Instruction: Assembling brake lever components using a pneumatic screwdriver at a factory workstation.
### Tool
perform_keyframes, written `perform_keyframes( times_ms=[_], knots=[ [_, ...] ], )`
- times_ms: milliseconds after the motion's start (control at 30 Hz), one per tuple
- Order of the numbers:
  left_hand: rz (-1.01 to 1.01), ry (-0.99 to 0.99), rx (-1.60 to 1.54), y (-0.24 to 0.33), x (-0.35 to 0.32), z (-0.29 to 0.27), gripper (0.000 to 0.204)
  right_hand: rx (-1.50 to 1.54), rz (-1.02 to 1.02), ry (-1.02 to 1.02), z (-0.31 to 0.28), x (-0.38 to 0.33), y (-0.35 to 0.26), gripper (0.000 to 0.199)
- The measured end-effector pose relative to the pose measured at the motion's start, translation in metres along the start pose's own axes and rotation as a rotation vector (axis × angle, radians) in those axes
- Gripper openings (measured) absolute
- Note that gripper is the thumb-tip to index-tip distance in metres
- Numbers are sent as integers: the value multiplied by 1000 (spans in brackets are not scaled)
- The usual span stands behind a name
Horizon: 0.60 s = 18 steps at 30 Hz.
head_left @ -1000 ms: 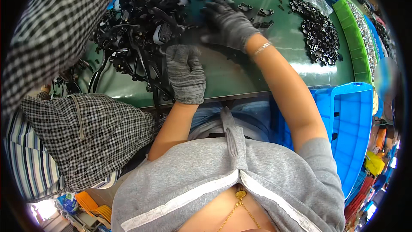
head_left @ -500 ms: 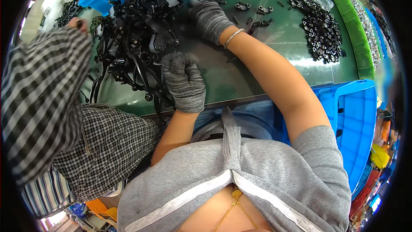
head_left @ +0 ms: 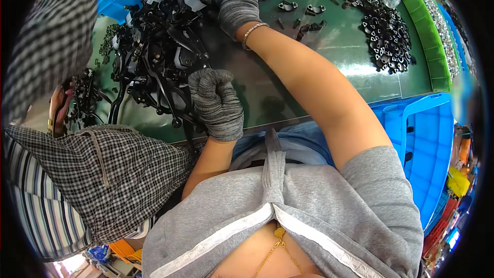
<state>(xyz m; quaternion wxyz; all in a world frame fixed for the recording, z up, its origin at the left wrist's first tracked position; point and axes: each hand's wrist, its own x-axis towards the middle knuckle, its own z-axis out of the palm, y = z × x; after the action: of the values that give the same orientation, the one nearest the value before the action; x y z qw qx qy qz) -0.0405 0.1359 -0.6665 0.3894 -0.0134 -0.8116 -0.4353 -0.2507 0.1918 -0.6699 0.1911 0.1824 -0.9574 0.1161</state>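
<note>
Right hand [head_left: 235, 6] farther out — two gloved hands.

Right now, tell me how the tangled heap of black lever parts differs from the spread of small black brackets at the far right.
The tangled heap of black lever parts holds long, interlocked pieces piled high; the spread of small black brackets lies flat, its pieces short and loose. The left hand touches the heap; no hand touches the brackets. Both lie on the green table.

The single head-worn fisheye view looks steeply down, close over the green table [head_left: 329, 67] and lap.
</note>
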Motion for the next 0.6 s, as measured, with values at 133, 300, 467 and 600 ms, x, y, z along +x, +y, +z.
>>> perform_keyframes(
  times_ms=[133,300,467,600],
  knots=[
    [42,-30,67,3,0,-7,20,-5,-159,64,-14,-6,28,35],
    [13,-12,67,2,-3,-12,20,-385,-197,199,-39,-10,37,35],
    [-17,-56,53,5,-1,-3,21,-141,-207,182,-29,6,42,31],
    [-58,-140,149,5,4,-1,19,-326,-104,-46,-34,17,45,37]
  ],
)
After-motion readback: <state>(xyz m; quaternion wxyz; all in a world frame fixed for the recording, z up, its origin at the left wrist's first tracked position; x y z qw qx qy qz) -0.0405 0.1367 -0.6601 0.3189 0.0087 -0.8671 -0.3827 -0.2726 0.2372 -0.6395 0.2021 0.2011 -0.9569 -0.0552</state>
